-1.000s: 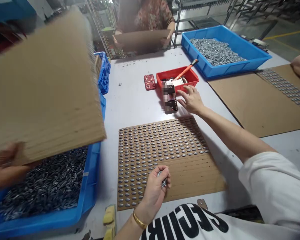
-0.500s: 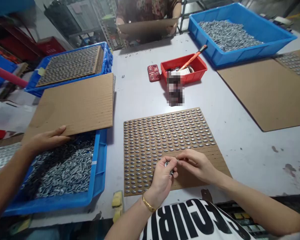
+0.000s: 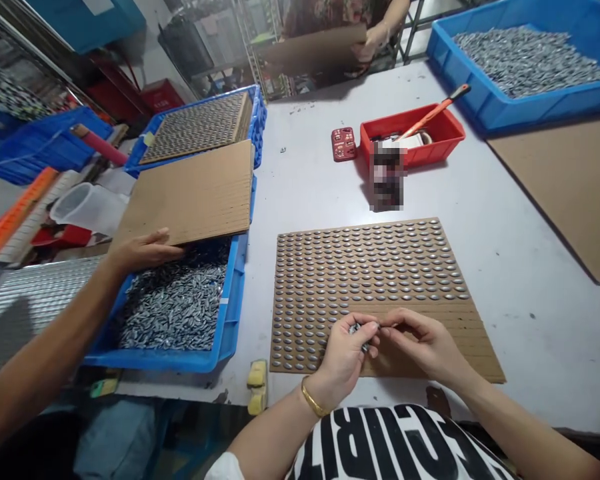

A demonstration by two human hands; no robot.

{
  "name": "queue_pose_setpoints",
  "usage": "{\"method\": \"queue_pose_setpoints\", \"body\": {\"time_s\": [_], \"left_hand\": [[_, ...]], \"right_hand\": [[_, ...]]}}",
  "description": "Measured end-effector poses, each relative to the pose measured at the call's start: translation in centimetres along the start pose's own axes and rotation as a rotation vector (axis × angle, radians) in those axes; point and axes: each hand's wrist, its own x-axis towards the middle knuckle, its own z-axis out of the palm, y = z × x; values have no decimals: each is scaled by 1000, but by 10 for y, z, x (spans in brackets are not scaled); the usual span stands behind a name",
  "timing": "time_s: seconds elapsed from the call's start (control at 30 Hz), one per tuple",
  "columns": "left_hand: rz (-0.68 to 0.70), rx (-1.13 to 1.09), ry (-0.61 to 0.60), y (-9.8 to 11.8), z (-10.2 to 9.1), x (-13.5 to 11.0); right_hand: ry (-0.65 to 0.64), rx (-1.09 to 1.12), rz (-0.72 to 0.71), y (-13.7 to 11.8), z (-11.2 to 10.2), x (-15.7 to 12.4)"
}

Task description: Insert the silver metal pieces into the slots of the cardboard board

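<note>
A brown cardboard board (image 3: 460,333) lies flat in front of me, most of its slots filled with small grey metal pieces (image 3: 365,267). My left hand (image 3: 345,357), with a gold bangle at the wrist, is closed round a small bunch of the same metal pieces. My right hand (image 3: 425,340) meets it, thumb and forefinger pinching one piece at the left hand's fingertips. Both hands hover over the board's bare near strip.
A co-worker's hand (image 3: 143,250) rests on a plain cardboard sheet (image 3: 190,197) lying across a blue bin of metal pieces (image 3: 227,320). Another filled board lies in a blue bin (image 3: 257,123) behind. A red tray (image 3: 410,130), a blurred phone (image 3: 387,177), another blue bin (image 3: 530,100) and cardboard (image 3: 570,180) sit further off.
My right hand came back from the phone to my left hand and now pinches a piece. The co-worker's cardboard sheet dropped from raised to lying on the bin. The view shifted left.
</note>
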Motion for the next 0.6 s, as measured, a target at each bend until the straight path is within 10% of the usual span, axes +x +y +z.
{"method": "queue_pose_setpoints", "body": {"time_s": [0.33,0.6], "left_hand": [[-79,-1,40,1,-4,-1],[-122,31,-35,4,-14,-17]], "right_hand": [[123,-518,-294,26,-29,4],[16,-723,-495,42,2,33]]}}
